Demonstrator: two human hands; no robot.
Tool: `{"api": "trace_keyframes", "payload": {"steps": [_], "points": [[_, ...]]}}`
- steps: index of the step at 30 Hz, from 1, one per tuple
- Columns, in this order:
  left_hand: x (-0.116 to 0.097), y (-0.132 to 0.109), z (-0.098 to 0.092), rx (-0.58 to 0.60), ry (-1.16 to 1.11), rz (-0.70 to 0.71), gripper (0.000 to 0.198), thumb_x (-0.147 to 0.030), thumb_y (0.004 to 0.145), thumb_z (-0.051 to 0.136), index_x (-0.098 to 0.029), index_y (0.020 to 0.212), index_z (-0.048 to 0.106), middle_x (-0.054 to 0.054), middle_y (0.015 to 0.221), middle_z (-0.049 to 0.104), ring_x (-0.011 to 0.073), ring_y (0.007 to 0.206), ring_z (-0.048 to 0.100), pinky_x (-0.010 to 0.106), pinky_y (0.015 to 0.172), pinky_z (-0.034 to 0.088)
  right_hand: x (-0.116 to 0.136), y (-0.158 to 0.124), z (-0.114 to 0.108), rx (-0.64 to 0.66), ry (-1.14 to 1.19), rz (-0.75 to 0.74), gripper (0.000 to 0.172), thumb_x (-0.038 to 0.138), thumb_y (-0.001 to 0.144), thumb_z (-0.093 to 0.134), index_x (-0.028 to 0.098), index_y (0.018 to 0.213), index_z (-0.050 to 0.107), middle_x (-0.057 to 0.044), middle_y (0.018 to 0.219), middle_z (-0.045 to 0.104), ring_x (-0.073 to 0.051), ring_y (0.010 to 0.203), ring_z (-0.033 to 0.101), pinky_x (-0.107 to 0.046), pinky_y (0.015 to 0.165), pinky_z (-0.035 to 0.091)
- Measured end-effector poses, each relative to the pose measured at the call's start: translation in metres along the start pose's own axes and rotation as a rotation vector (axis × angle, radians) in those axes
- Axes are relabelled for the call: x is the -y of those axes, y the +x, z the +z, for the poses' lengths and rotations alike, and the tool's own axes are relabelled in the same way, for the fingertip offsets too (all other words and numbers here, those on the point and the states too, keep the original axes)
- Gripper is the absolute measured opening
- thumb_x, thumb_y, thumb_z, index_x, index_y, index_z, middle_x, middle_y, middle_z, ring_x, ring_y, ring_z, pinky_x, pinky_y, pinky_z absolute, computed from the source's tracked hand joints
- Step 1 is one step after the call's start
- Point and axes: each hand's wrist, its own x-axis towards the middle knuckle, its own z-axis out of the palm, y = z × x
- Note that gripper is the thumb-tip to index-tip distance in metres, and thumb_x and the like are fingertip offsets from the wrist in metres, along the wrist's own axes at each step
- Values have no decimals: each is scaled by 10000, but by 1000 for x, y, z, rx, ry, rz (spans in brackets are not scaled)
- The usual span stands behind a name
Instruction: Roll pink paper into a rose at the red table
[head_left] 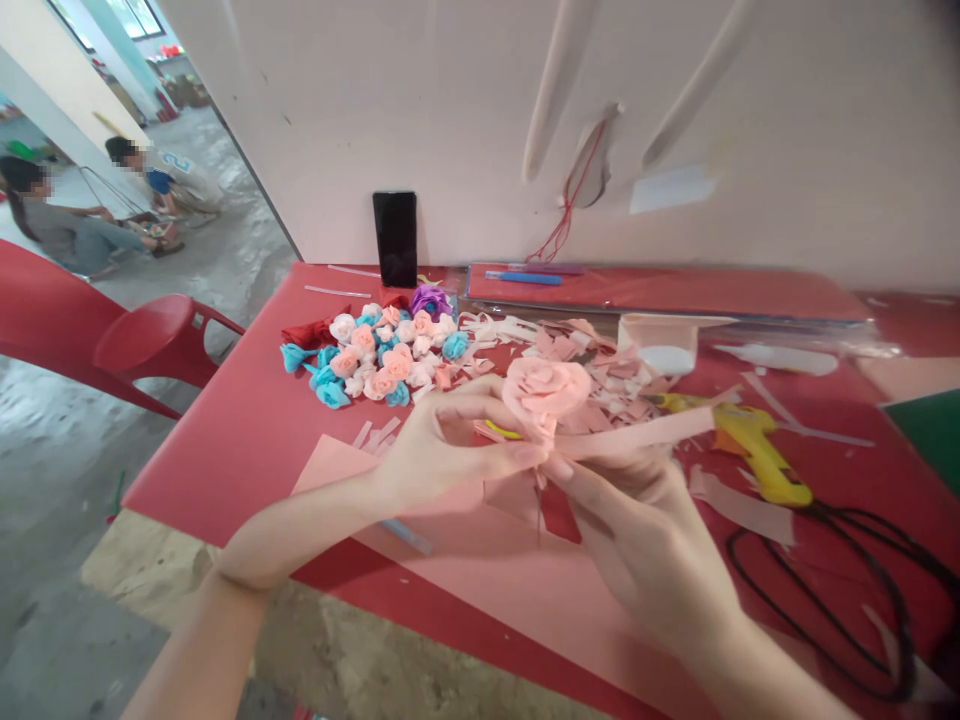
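Between my two hands, above the red table, stands a pink paper rose (546,388) with layered petals. My left hand (442,445) pinches its base from the left, thumb and fingers closed. From the right, my right hand (637,530) grips the same base with thumb and fingertips. A pale pink paper strip (645,434) runs out to the right from the base. Below my hands lies a large pink paper sheet (450,560). Several finished paper flowers (382,355) in pink, white, blue and purple are heaped behind my left hand.
A yellow glue gun (765,455) with a black cord (847,560) lies at right. Paper scraps (577,345) litter the middle. A black phone (395,240) leans on the white panel. Two people sit on the floor far left, beyond a red chair (161,340).
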Motion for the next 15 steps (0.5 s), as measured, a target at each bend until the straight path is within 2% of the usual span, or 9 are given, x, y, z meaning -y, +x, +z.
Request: {"api": "trace_keyframes", "payload": {"steps": [3, 7, 10, 15], "points": [[-1, 0, -1, 31, -52, -5, 50, -229, 676, 732, -220, 629, 718, 5, 738, 578, 113, 700, 584, 243, 627, 542, 2, -2, -1, -9, 24, 24, 69, 361, 670, 759, 318, 724, 756, 18, 630, 707, -99, 569, 631, -145, 553, 521], [-2, -2, -3, 44, 6, -10, 98, -167, 703, 703, -251, 671, 741, 2, 724, 593, 115, 762, 584, 251, 749, 535, 2, -3, -3, 0, 51, 38, 70, 345, 673, 759, 330, 742, 753, 27, 646, 711, -93, 589, 630, -136, 569, 518], [-4, -2, -4, 58, 23, -7, 142, -144, 721, 678, -265, 690, 746, -1, 781, 598, 103, 745, 586, 247, 743, 534, 1, -1, -3, 1, 35, 26, 64, 342, 665, 764, 312, 721, 754, 24, 637, 706, -100, 575, 624, -150, 554, 515], [-5, -1, -5, 10, 88, 29, 130, -129, 693, 698, -247, 659, 741, 3, 751, 607, 117, 777, 585, 242, 740, 525, 1, 1, -2, 18, 28, 85, 70, 334, 676, 756, 296, 734, 753, 24, 633, 695, -114, 566, 621, -184, 555, 516]]}}
